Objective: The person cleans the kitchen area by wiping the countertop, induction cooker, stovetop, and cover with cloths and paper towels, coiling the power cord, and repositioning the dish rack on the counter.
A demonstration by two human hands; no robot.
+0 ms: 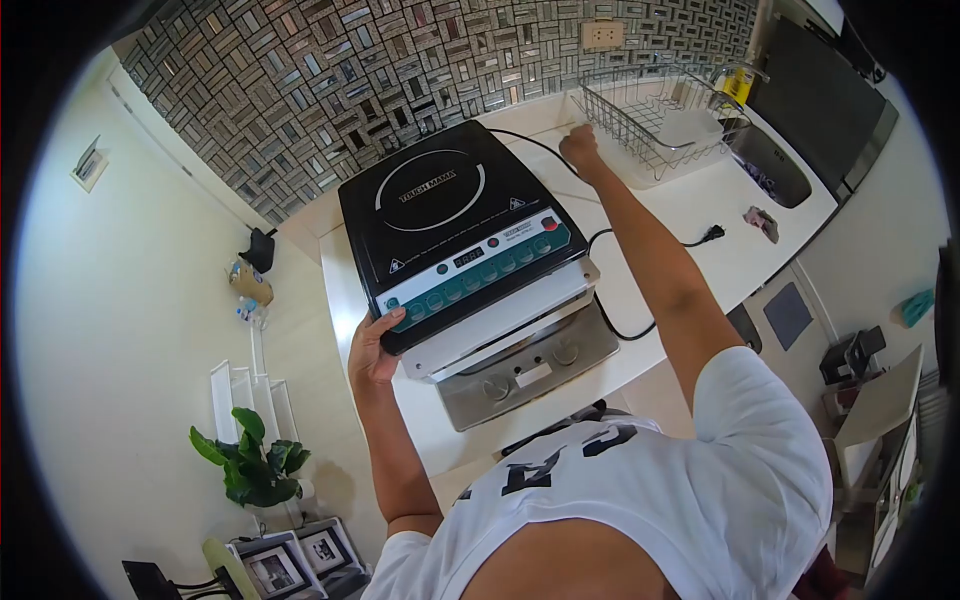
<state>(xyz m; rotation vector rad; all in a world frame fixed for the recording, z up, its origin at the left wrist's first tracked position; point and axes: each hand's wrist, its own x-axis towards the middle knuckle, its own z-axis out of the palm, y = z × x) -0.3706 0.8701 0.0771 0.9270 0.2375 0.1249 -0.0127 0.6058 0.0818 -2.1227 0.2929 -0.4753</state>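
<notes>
A black induction cooker (455, 230) with a teal button panel rests on a white slab above a steel stove (530, 372) with two knobs. My left hand (376, 345) grips the cooker's front left corner, thumb on top by the buttons. Stretched past the cooker, my right hand (578, 150) is closed beside the dish rack's left end. What it holds, if anything, is hidden. A black power cord (535, 143) leaves the cooker's back, runs under my right forearm and loops by the stove. Its plug (712, 234) lies on the white counter (640, 262).
A wire dish rack (655, 120) stands at the back right, next to the sink (775, 170). A crumpled cloth (762, 223) lies near the counter's right edge. A wall outlet (603, 36) is on the tiled wall. A leafy plant (250, 462) stands at lower left.
</notes>
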